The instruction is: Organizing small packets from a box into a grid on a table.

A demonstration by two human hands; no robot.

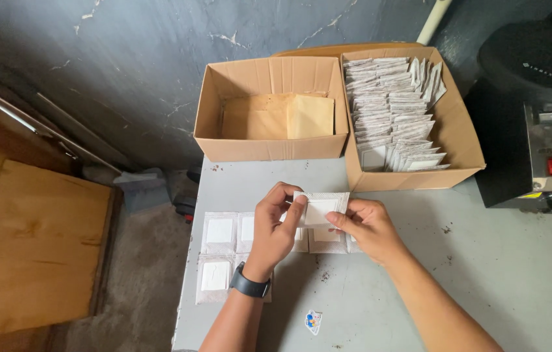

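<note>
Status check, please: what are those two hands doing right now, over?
Left hand and right hand both pinching one white sachet above the table. More sachets laid flat beneath. Nothing in the way.

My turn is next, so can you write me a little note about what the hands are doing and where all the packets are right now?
Left hand and right hand: both pinch one white packet by its edges, held up over the grey table.
Laid out: flat packets lie in rows on the table under and left of the hands.
Right cardboard box: stacked full of packets.
Left cardboard box: only tan sheets at the bottom.
Done: several packets laid flat.
Left: the one in hand, plus the full box.
</note>
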